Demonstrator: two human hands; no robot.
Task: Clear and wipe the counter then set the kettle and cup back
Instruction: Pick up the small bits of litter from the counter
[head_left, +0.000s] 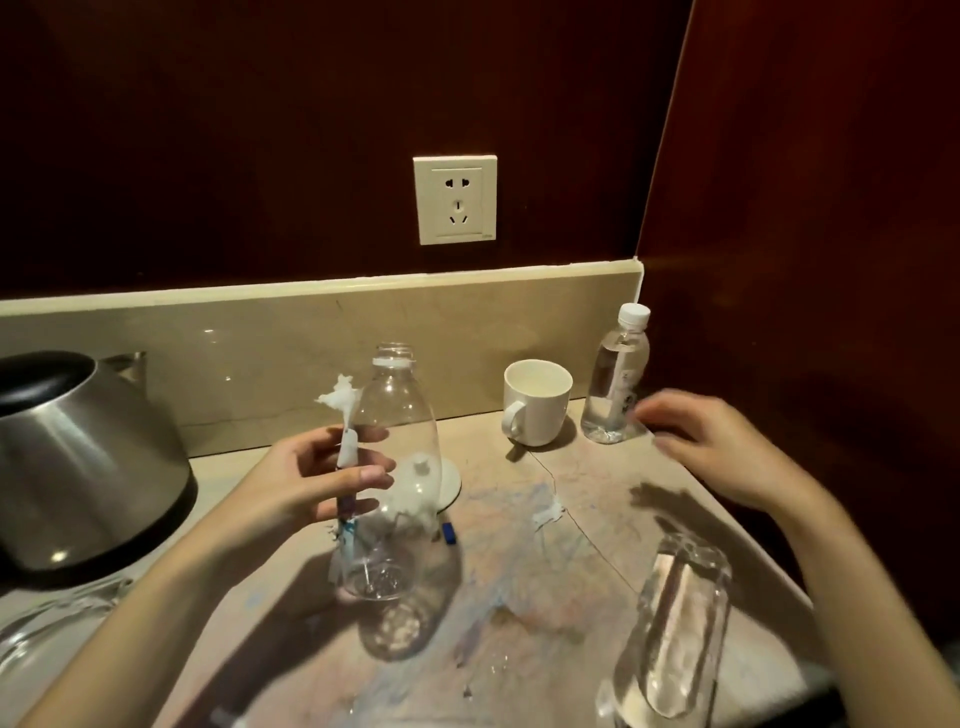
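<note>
Nearest the camera, below and to the right of the gripping left hand, a clear plastic bottle of water (670, 639) stands at the front edge of the beige, paint-smeared stone counter (519, 561). The left hand (317, 483) is raised over the counter and grasps a thin twisted white stick-like wrapper with a frayed tuft on top (347, 441) between its thumb and curled fingers; the wrapper stands nearly upright in the grip. Just right of that grip, and partly behind the fingers, stands an uncapped, empty, clear plastic bottle (397, 467). A small blue cap-like piece (449, 533) and a scrap of white paper (548, 514) lie on the counter to the right of the grip. Left of the grip sits the rounded stainless-steel kettle with a black lid (78, 457), resting on the counter against the backsplash. The right hand (711, 447) hovers well to the right of the grip, blurred, fingers extended and holding nothing, close to a small capped clear water bottle (615, 379) in the far right corner. Beyond the grip and to its right, the white ceramic cup with a handle (535, 402) stands upright by the backsplash, just left of that small bottle. Farthest, a cream wall socket (455, 199) sits on the dark wooden wall.
</note>
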